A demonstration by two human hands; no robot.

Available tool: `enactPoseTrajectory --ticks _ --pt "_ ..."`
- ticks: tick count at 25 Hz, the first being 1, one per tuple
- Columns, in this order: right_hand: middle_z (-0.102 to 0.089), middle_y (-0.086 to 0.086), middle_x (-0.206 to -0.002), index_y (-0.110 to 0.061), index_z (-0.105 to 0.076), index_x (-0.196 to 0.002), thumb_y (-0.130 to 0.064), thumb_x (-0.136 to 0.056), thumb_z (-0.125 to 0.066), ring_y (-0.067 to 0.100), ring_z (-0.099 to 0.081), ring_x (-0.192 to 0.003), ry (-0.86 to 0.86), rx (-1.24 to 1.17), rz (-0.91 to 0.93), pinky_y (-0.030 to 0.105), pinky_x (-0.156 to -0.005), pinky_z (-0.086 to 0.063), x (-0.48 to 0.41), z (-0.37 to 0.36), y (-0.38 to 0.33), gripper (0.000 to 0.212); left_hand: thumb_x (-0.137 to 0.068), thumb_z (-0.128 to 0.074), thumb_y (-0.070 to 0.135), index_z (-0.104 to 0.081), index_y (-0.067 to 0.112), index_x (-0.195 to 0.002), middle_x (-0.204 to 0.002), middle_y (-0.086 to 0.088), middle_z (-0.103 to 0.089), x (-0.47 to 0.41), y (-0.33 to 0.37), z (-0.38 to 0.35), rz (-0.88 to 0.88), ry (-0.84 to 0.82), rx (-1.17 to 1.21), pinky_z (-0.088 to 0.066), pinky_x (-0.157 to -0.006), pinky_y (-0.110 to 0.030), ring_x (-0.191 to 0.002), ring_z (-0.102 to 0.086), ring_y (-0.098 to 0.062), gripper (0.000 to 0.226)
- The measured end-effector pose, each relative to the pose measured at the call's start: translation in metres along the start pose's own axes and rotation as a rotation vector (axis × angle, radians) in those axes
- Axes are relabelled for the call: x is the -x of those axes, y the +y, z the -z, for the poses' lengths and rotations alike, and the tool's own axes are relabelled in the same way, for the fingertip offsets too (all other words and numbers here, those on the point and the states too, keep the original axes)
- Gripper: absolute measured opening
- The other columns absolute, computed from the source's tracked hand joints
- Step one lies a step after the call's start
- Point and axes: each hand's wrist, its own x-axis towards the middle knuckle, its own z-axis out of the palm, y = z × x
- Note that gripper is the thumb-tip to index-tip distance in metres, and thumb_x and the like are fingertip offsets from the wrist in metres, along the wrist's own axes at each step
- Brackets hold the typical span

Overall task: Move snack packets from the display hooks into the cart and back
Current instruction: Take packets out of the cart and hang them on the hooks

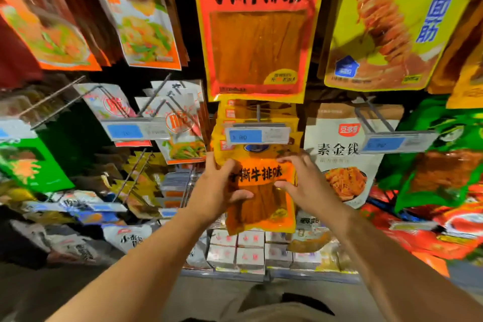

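A yellow and orange snack packet (261, 206) hangs in the middle of the display, below a price tag (257, 135) on its hook. My left hand (219, 188) grips the packet's left edge, thumb across the front. My right hand (300, 180) holds its right edge with fingers curled over the top of the orange label. More packets of the same kind hang behind it. No cart is in view.
A larger orange packet (254, 29) hangs directly above. A white packet (342, 154) hangs to the right, green ones (444, 154) further right. White packets (180, 123) on wire hooks are at the left. Small white boxes (251, 248) fill the shelf below.
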Motion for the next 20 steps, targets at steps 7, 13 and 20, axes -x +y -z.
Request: enactPoseTrajectory --ticks 7,13,20 --pt "-0.05 -0.006 -0.127 -0.044 -0.038 -0.119 -0.024 -0.082 -0.084 0.017 -0.058 -0.113 0.23 -0.192 -0.132 0.025 -0.088 -0.051 0.027 -0.01 -0.018 0.062 -0.078 -0.071 0.067 -0.056 0.021 -0.119 -0.125 0.009 -0.034 0.012 -0.018 0.01 -0.128 0.028 0.127 -0.057 -0.09 -0.037 -0.112 -0.049 -0.015 0.064" --pt "-0.056 -0.015 -0.138 -0.035 -0.038 -0.145 -0.039 -0.079 -0.085 0.004 -0.055 -0.124 0.128 -0.507 -0.408 0.039 -0.109 -0.046 0.032 -0.016 -0.031 0.081 -0.075 -0.09 0.039 -0.036 0.031 -0.139 -0.133 0.018 -0.057 0.014 -0.016 0.012 0.186 -0.062 0.573 -0.052 -0.095 -0.016 -0.126 -0.024 -0.002 0.085" --pt "-0.07 -0.022 -0.109 -0.042 -0.054 -0.123 -0.034 -0.075 -0.088 -0.003 -0.066 -0.104 0.104 -0.646 -0.427 0.024 -0.085 -0.058 0.022 -0.025 -0.021 0.06 -0.076 -0.082 0.046 -0.038 0.039 -0.14 -0.121 0.023 -0.069 0.006 -0.014 -0.001 0.185 -0.16 0.75 -0.052 -0.084 -0.01 -0.113 -0.065 0.007 0.078"
